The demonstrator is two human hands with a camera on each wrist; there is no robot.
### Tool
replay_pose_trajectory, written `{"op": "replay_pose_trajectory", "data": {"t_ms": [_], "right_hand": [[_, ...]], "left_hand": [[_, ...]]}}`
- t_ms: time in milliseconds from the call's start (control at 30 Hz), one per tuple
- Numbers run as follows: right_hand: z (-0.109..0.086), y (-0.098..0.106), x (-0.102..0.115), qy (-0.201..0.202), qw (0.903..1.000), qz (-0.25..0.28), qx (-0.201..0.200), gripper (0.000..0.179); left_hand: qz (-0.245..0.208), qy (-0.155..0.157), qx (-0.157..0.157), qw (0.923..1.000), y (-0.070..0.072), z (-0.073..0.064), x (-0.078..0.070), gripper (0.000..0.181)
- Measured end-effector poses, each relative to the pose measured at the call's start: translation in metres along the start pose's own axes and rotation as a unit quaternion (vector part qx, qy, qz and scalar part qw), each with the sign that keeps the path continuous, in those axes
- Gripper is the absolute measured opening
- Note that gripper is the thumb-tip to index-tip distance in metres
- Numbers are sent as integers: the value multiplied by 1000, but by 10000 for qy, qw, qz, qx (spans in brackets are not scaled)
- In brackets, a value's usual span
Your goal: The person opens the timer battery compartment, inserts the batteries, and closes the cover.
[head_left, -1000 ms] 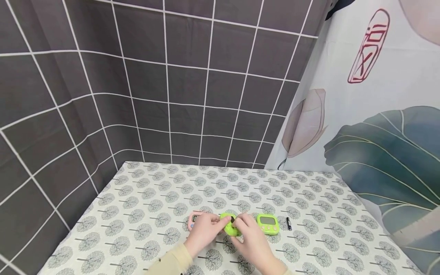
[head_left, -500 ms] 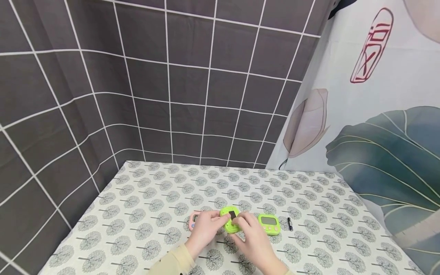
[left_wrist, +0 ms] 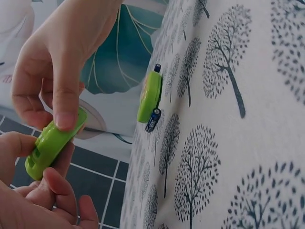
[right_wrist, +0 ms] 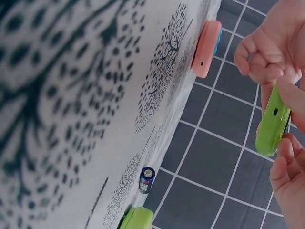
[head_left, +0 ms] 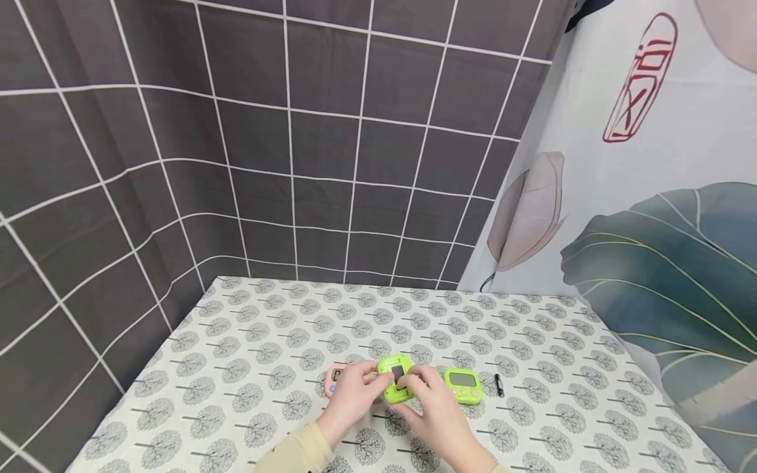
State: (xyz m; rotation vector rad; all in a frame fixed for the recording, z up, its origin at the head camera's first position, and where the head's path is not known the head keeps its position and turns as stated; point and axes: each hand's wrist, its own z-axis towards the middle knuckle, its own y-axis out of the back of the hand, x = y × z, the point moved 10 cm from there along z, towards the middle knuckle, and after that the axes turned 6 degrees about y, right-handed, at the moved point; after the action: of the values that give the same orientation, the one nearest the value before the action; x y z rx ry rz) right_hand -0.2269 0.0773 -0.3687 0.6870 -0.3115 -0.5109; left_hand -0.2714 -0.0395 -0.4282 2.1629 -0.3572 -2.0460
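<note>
A green digital timer (head_left: 395, 382) is held above the table with its back turned up; a dark patch shows on that back. My left hand (head_left: 353, 397) grips its left side, thumb on the back. My right hand (head_left: 434, 410) has its thumb and fingers at the right side, pinching it. The left wrist view shows the timer (left_wrist: 56, 143) edge-on between both hands. Whether the right fingertips also hold a small part is hidden. A second green timer (head_left: 464, 386) lies screen up just right of my right hand.
A pink timer (head_left: 333, 380) lies partly behind my left hand. A dark battery (head_left: 499, 385) lies right of the second green timer; a blue battery (left_wrist: 153, 120) lies at that timer's other side. The tree-patterned tablecloth (head_left: 266, 368) meets a grey grid curtain (head_left: 319, 210) behind.
The held timer has tilted, uncovering more of its back. A larger dark patch came into view, and now lighter edges show around it. Both hands stay nearly in place.
</note>
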Motion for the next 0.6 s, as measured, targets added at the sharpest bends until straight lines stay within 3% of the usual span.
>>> {"op": "replay_pose_trajectory", "data": {"t_ms": [167, 367, 500, 600], "right_hand": [[-2, 0, -5, -243, 9992, 331, 6, 40], [-7, -1, -22, -1159, 9920, 509, 12, 58], [-10, -4, -33, -1823, 9798, 794, 196, 66], [-14, -9, -43, -2420, 9615, 1224, 450, 68]], "left_hand": [[15, -211, 129, 9997, 1, 0, 0, 41], [56, -271, 153, 9995, 3, 0, 1, 39], [46, -171, 125, 9998, 4, 0, 2, 39], [85, -189, 167, 9996, 4, -1, 1, 38]]}}
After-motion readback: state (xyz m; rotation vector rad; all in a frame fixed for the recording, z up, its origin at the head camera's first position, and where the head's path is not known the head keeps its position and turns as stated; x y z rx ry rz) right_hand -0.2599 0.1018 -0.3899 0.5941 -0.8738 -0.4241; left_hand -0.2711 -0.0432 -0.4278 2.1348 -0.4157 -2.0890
